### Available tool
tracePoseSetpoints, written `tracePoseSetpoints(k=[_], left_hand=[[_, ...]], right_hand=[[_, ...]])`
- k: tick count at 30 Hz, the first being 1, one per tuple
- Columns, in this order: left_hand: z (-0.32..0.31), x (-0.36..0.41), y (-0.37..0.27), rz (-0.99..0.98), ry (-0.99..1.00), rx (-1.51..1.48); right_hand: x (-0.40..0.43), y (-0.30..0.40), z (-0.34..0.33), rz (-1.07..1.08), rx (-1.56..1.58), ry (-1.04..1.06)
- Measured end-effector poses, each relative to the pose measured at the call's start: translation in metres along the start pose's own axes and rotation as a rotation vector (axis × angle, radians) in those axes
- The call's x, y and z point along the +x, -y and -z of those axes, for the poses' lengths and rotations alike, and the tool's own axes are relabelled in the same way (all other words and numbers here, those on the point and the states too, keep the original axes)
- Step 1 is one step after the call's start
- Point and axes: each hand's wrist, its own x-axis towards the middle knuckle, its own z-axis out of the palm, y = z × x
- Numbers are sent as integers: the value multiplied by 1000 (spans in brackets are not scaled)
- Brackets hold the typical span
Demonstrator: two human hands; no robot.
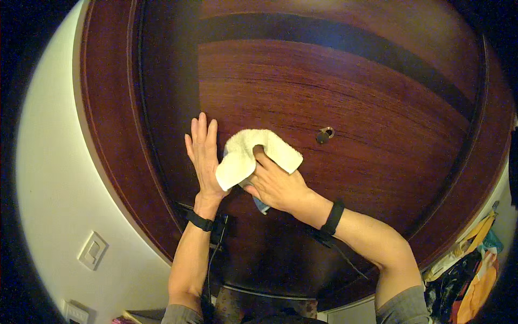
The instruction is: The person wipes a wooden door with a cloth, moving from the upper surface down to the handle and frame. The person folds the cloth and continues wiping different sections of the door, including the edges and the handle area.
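Note:
A dark reddish-brown wooden door (pixel 263 93) with a black curved band fills the middle of the view. My left hand (pixel 206 162) lies flat against it, fingers spread, beside the cloth and holding nothing. My right hand (pixel 277 182) grips a pale yellow-white terry cloth (pixel 259 148), pressed near the door's surface; part of the fingers is hidden by the folds. A small blue-grey piece (pixel 261 205) shows below my right hand; whether it belongs to the cloth I cannot tell. A round metal peephole with its cover (pixel 323 135) sits to the right of the cloth.
The door frame (pixel 107 101) curves along the left, next to a pale wall with a light switch (pixel 92 250). Another wall plate (pixel 76 312) is lower left. Bags and cloths (pixel 477 279) hang at the lower right. Black bands with thin cords are on both wrists.

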Motion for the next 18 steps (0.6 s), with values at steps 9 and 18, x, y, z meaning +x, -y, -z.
tracePoseSetpoints(k=[9, 18], left_hand=[[14, -2, 16, -7, 57, -62], [20, -5, 44, 146, 16, 90]], right_hand=[[53, -88, 40, -98, 151, -211], [100, -173, 90, -307, -62, -466]])
